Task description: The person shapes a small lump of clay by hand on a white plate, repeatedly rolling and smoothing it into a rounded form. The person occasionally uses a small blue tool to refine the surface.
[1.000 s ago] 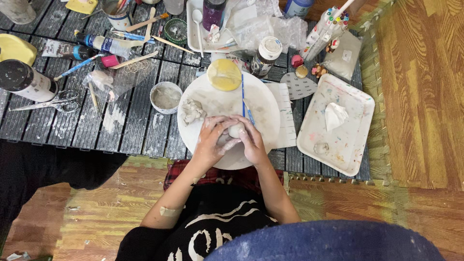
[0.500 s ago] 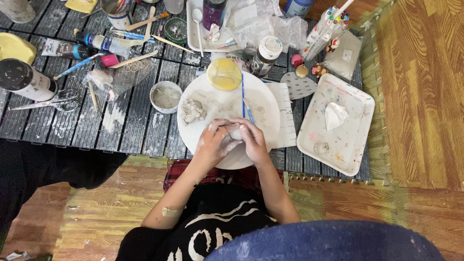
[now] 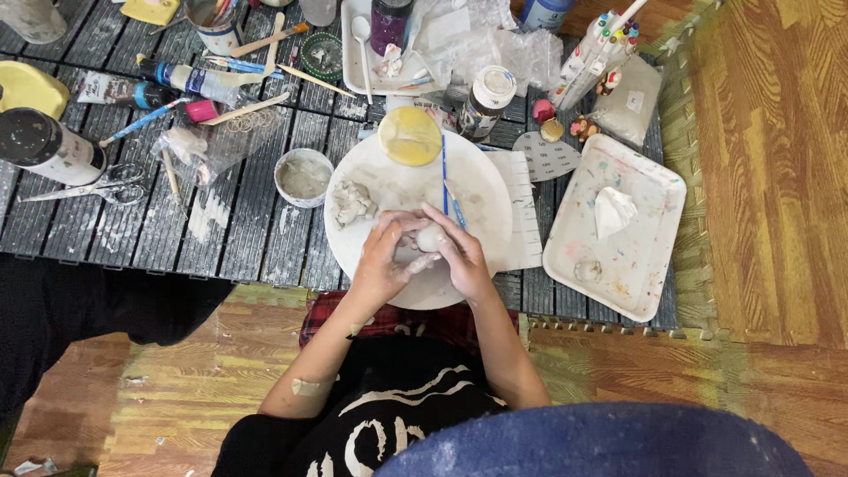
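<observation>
Both my hands meet over a round white board (image 3: 481, 190) on a low grey slatted table (image 3: 256, 230). My left hand (image 3: 386, 259) and my right hand (image 3: 460, 254) cup a small pale lump of clay (image 3: 430, 238) between their fingers. Another rough clump of grey clay (image 3: 352, 202) lies on the board to the left. A blue-handled tool (image 3: 446, 181) rests on the board just beyond my right fingers, below a yellow-lidded cup (image 3: 410, 135).
A small bowl of cloudy water (image 3: 303, 177) sits left of the board. A paint-stained white tray (image 3: 618, 230) with a crumpled tissue lies to the right. Paint tubes, brushes, scissors (image 3: 97, 185), jars and a marker pack (image 3: 596, 57) crowd the table's far side. Wooden floor surrounds it.
My hands have kept working the clay lump, with the fingers shifting slightly around it. Nothing else on the table has moved.
</observation>
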